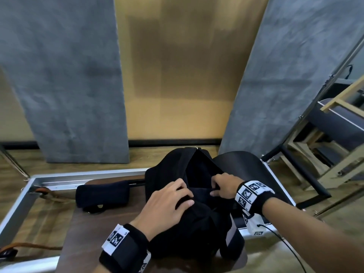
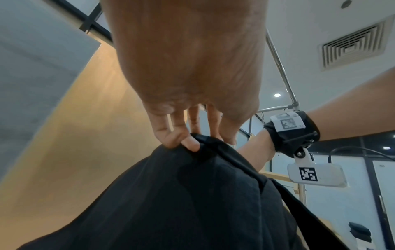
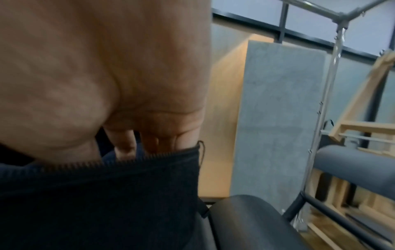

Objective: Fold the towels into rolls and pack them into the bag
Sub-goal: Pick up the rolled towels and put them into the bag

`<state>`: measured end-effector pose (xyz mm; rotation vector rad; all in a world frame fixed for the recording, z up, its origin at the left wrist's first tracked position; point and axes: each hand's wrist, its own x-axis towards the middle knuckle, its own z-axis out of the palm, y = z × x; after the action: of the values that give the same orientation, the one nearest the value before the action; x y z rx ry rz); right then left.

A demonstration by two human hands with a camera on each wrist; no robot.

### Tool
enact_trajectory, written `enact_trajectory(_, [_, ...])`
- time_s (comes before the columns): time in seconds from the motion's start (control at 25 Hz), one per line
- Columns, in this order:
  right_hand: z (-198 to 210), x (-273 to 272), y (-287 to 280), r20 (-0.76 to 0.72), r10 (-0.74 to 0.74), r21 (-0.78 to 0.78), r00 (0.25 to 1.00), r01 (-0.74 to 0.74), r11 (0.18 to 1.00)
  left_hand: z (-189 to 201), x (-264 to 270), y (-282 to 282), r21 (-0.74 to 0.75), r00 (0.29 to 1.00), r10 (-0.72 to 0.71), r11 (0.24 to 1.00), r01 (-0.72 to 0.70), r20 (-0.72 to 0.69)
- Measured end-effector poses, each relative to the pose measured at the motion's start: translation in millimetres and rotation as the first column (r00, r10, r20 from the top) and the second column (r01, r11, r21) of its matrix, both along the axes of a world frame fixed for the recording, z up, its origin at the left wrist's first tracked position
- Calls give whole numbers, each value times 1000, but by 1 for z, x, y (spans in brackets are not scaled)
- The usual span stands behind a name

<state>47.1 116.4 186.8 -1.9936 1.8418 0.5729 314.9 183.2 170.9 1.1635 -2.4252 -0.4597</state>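
Now left hand (image 1: 165,205) pinching bag (image 1: 197,229) rim; right hand (image 1: 223,187) curled gripping opposite rim.

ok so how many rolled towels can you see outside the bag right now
1. A dark rolled towel lies on the table, left of the black bag. More may be hidden inside the bag.

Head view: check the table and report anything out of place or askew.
One dark rolled towel lies on the brown table left of the black fabric bag, not packed. The bag slumps with its mouth open, the left hand and right hand each holding its edge. Nothing looks spilled or damaged.
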Motion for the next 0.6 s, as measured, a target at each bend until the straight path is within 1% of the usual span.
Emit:
enact_trajectory(0.08, [11, 4, 3, 5, 0, -122, 1000, 1, 992, -3, 3, 2, 17, 994, 13, 1000, -11, -109])
enact_trajectory(0.16, [31, 20, 3, 48, 34, -239, 998, -21, 971, -7, 6, 4, 42, 966, 52, 998, -42, -253])
enact_trajectory(0.24, [54, 46, 0, 183, 73, -324, 980, -10, 946, -12, 11, 4, 94, 905, 131, 990, -101, -404])
enact_trajectory(0.28, [64, 64, -3, 269, 107, -341, 957, -9, 940, -17, 17, 4, 132, 862, 187, 981, -141, -470])
enact_trajectory(0.4, [76, 134, -12, 502, 186, -306, 845, -28, 952, -39, 43, 0, 268, 704, 373, 927, -261, -605])
enact_trajectory(0.48, [66, 184, -19, 593, 167, -216, 788, -44, 975, -60, 67, -2, 399, 554, 516, 856, -327, -653])
enact_trajectory(0.52, [55, 207, -23, 615, 140, -160, 776, -51, 986, -70, 80, -2, 468, 470, 587, 809, -355, -659])
enact_trajectory(0.56, [40, 225, -27, 614, 119, -117, 780, -60, 991, -80, 92, -2, 532, 390, 652, 757, -379, -650])
enact_trajectory(0.6, [22, 244, -32, 587, 129, -99, 799, -87, 991, -90, 106, -2, 585, 318, 712, 699, -411, -626])
